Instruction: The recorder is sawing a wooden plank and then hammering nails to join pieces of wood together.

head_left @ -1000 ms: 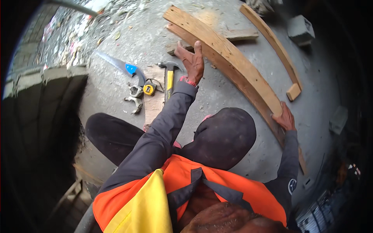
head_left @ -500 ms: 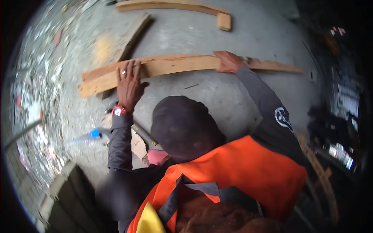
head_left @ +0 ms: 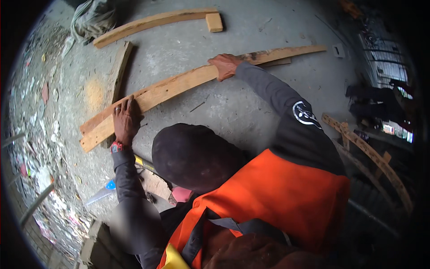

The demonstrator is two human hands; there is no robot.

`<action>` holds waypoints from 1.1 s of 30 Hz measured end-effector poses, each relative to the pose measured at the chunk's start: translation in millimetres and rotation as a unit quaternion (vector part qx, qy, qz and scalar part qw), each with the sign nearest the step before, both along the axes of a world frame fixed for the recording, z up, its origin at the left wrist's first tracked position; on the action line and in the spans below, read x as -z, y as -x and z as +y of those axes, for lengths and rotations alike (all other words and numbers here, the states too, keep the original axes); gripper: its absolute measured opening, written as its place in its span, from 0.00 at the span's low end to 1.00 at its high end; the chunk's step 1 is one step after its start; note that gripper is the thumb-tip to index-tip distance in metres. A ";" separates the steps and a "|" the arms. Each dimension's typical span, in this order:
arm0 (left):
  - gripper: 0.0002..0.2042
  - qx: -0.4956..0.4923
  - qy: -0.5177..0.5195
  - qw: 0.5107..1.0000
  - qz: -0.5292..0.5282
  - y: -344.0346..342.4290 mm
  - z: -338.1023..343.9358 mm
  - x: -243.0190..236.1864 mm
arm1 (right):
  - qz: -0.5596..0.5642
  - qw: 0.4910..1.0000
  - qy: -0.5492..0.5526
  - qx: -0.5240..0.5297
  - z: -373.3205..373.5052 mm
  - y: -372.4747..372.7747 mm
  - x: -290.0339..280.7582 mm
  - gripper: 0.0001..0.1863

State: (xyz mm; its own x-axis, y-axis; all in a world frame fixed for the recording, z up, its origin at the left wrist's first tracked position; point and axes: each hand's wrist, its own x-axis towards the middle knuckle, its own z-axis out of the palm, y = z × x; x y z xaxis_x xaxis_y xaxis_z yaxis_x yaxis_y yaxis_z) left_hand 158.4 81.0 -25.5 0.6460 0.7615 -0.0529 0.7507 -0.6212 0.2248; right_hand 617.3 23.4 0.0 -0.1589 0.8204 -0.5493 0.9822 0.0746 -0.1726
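Two long wooden planks, a nearer one and a farther one, lie side by side and partly overlap, slanting up to the right. My left hand, with a ring and a red watch, spans both near their left end, fingers across the top and thumb at the near edge. My right hand is wrapped over the planks at the right end of the nearer one; its fingertips are partly hidden. Under the left end runs a weathered timber.
Beyond lie another plank and a short wood block. A handsaw and a yellow-and-black tool are by my left forearm. Rubble covers the left side; nailed timbers stand at right. A pale sack sits far left.
The view has shifted and turned, so the planks now slant more and sit further left in it. Both hands stay on the planks in much the same places.
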 end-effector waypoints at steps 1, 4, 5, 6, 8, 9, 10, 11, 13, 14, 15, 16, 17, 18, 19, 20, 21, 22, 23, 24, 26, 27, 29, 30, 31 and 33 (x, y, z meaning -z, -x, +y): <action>0.42 0.008 0.050 0.998 0.021 -0.1 7.1 -7.2 | 0.005 1.000 0.024 -0.007 3.5 -1.4 -1.2 0.42; 0.38 0.034 0.197 0.980 -0.005 -0.5 26.6 -23.3 | 0.056 0.997 0.051 -0.002 10.7 -10.6 -0.5 0.41; 0.38 0.035 0.193 0.980 -0.004 2.7 33.6 -25.9 | 0.085 0.994 0.064 -0.009 14.1 -10.1 -3.8 0.40; 0.34 0.089 0.212 0.973 0.027 5.3 40.8 -28.1 | 0.085 0.994 0.061 -0.009 14.1 -9.9 -6.9 0.40; 0.30 0.152 0.231 0.959 0.056 -7.0 43.6 -48.0 | 0.074 0.997 0.027 0.019 4.3 -12.7 -11.3 0.40; 0.29 0.115 0.314 0.942 0.008 -15.1 39.8 -70.9 | 0.066 0.997 0.012 0.037 -4.7 -16.0 -12.6 0.40; 0.27 0.068 0.390 0.917 -0.039 -15.1 33.6 -91.5 | 0.066 0.997 0.010 0.038 -13.0 -15.0 -16.0 0.40; 0.27 0.068 0.388 0.918 -0.039 -9.2 29.7 -91.7 | 0.088 0.993 -0.055 0.064 -24.8 -15.6 -19.1 0.39; 0.26 0.078 0.340 0.936 -0.049 -0.4 23.9 -89.6 | 0.132 0.967 -0.183 0.116 -51.7 -19.4 -23.4 0.37; 0.26 0.077 0.339 0.937 -0.047 1.5 23.7 -91.1 | 0.135 0.967 -0.184 0.115 -62.6 -21.4 -24.6 0.37; 0.26 0.077 0.351 0.932 -0.043 -2.3 23.4 -91.6 | 0.153 0.925 -0.302 0.171 -77.4 -27.5 -27.3 0.35; 0.26 0.075 0.360 0.929 -0.038 -5.0 23.3 -95.1 | 0.171 0.865 -0.416 0.222 -88.3 -30.9 -27.5 0.33; 0.26 0.071 0.370 0.926 -0.032 -7.4 22.6 -99.4 | 0.171 0.865 -0.417 0.222 -98.5 -30.8 -24.7 0.33; 0.25 0.069 0.378 0.923 -0.026 -10.7 23.0 -104.2 | 0.143 0.838 -0.443 0.285 -108.7 -29.6 -18.9 0.33; 0.25 0.065 0.387 0.920 -0.020 -13.5 22.9 -109.4 | 0.115 0.807 -0.465 0.345 -117.0 -28.8 -13.1 0.33; 0.25 0.061 0.397 0.916 -0.014 -15.3 20.9 -114.2 | 0.087 0.772 -0.484 0.403 -124.0 -30.2 -10.0 0.33; 0.25 0.055 0.407 0.912 -0.008 -16.5 18.6 -118.6 | 0.089 0.772 -0.483 0.403 -128.6 -35.5 -8.5 0.33; 0.25 0.049 0.418 0.907 -0.003 -17.1 16.2 -122.4 | 0.076 0.782 -0.487 0.380 -132.1 -42.5 -7.9 0.32; 0.25 0.041 0.429 0.902 0.003 -14.9 11.5 -126.0 | 0.065 0.793 -0.490 0.356 -135.7 -48.7 -7.3 0.32; 0.24 0.033 0.440 0.897 0.010 -12.5 6.8 -129.0 | 0.053 0.803 -0.493 0.332 -139.5 -55.4 -5.7 0.31; 0.24 0.029 0.453 0.891 0.014 -16.0 1.4 -128.5 | 0.154 0.720 -0.493 0.463 -145.5 -89.1 11.2 0.35; 0.23 0.042 0.429 0.902 0.006 -16.5 0.5 -125.9 | 0.254 0.614 -0.476 0.576 -142.8 -103.3 18.8 0.39; 0.22 0.063 0.380 0.923 -0.013 -18.9 2.0 -111.6 | 0.350 0.507 -0.420 0.666 -131.8 -119.8 22.8 0.42; 0.22 0.054 0.379 0.924 -0.013 -11.9 0.1 -94.8 | 0.434 0.383 -0.348 0.738 -124.7 -123.5 25.1 0.46; 0.21 0.071 0.272 0.959 -0.026 -2.4 -1.5 -69.1 | 0.501 0.249 -0.261 0.787 -116.7 -128.3 26.9 0.50; 0.21 0.075 0.203 0.975 -0.041 -2.7 1.2 -50.5 | 0.559 0.271 -0.203 0.757 -121.9 -155.5 51.4 0.60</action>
